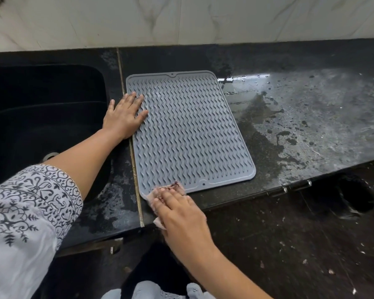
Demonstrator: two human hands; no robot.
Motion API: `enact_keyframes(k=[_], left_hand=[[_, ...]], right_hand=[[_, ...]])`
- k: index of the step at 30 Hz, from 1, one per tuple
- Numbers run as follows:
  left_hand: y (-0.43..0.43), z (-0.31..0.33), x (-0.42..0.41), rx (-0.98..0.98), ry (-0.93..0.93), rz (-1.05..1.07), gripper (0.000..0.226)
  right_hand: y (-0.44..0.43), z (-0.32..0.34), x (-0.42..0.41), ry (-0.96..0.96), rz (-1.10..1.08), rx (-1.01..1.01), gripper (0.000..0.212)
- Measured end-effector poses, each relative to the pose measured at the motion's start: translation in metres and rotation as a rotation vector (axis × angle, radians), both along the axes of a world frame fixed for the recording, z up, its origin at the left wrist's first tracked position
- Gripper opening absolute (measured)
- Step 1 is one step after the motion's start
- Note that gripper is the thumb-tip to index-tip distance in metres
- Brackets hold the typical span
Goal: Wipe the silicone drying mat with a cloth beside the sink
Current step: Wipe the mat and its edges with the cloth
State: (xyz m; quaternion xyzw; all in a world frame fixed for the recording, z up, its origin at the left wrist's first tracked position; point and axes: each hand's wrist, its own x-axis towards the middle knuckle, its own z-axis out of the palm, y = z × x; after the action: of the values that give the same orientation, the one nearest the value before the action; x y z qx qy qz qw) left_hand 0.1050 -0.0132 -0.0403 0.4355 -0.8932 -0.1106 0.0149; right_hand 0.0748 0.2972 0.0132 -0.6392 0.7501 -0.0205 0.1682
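I see the silicone drying mat (pixel 189 130) lying flat on the dark table (pixel 300 117), its long edge just beside the sink (pixel 41 108). My left grip (pixel 125 113) is released, fingers spread flat, palm pressing the mat's sink-side edge. My right grip (pixel 177 209) is pressed flat on the cloth (pixel 171 188), which sits under its fingertips at the mat corner nearest me; I cannot tell whether the fingers actually pinch the cloth or only press it down, since the hand is blurred.

I judge the mat to be light, soft and floppy, with wavy raised ridges that will drag on the cloth. The table to the right of my right grip looks wet, so the mat could slide under a push. That makes the left palm's hold-down sensible: pin an edge flat, not lift it, since a lifted corner would just bend. The cloth looks thin and limp, best bunched under the fingers and driven along the ridges, away from my right grip toward the far edge.
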Motion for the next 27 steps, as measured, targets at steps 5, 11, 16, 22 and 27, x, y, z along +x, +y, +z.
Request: enact_keyframes(k=[5, 11, 16, 22, 27], left_hand=[[0.000, 0.000, 0.000, 0.005, -0.001, 0.003, 0.061], [0.001, 0.000, -0.001, 0.008, 0.004, 0.007, 0.060], [0.000, 0.000, -0.001, 0.001, 0.001, 0.009, 0.061], [-0.002, -0.002, -0.001, -0.013, -0.003, 0.008, 0.062], [-0.003, -0.001, -0.001, -0.009, 0.018, 0.017, 0.062]], right_hand=[[0.034, 0.001, -0.083, 0.177, -0.142, -0.002, 0.050], [0.049, 0.022, -0.146, 0.110, -0.572, -0.041, 0.050], [0.032, 0.025, -0.086, 0.108, -0.256, -0.184, 0.049], [0.042, 0.019, -0.125, 0.135, -0.383, -0.053, 0.060], [0.041, 0.025, -0.160, 0.017, -0.706, 0.026, 0.045]])
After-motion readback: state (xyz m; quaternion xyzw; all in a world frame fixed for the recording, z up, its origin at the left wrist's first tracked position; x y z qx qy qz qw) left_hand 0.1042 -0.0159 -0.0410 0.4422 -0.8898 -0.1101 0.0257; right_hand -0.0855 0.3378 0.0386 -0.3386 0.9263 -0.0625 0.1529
